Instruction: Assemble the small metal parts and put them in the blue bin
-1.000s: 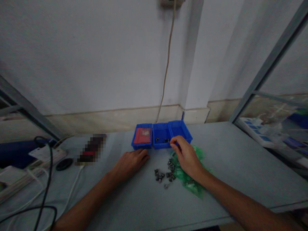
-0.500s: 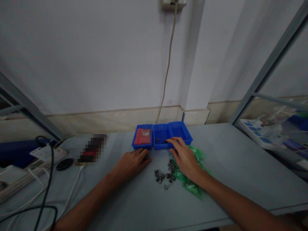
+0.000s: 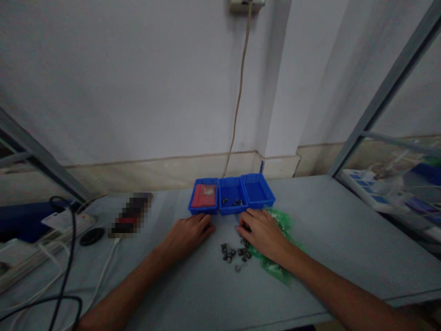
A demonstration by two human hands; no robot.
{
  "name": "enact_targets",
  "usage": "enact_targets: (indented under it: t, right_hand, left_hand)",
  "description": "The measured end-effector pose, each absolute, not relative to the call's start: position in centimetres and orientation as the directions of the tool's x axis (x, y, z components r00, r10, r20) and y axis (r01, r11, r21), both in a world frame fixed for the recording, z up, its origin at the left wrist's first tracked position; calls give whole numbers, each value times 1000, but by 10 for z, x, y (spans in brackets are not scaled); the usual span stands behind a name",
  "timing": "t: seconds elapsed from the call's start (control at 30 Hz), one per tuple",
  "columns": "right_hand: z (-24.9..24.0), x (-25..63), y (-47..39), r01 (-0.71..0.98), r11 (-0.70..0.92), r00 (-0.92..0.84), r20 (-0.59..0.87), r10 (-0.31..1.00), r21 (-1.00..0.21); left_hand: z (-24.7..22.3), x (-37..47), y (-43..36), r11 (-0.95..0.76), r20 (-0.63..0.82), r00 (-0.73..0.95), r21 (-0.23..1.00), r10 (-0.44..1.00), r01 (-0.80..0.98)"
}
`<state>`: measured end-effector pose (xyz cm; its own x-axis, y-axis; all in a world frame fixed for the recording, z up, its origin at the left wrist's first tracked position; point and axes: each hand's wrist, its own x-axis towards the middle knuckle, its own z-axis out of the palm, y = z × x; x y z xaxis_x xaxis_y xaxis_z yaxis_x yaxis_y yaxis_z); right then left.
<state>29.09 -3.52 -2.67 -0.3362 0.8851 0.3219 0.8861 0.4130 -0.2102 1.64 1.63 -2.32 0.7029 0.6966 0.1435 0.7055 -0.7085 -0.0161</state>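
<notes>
The grip of the right hand (image 3: 263, 232) is loosely curled; I can't tell whether it pinches anything. It has just drawn back from the middle blue bin (image 3: 230, 187), baring the few small pieces inside, to the green plastic (image 3: 277, 271). Loose metal parts (image 3: 228, 253) remain on the worktop (image 3: 193, 289). The left hand (image 3: 188, 232) hasn't budged, fingers bent, hold unclear.

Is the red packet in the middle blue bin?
No: the red packet lies in the left blue bin, while the middle bin holds small metal parts.
</notes>
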Motion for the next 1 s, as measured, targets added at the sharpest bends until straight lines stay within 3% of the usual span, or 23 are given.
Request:
enact_targets:
  t: [0.7, 1.0]
  right_hand:
    - [-25, 291, -36, 860, 446, -373, 289, 881, -247]
    - [-18, 293, -39, 823, 452, -382, 255, 888, -344]
  left_hand:
    - [-18, 18, 15, -700, 111, 695, 4, 710, 714]
    - [-20, 17, 16, -704, 111, 699, 3, 706, 710]
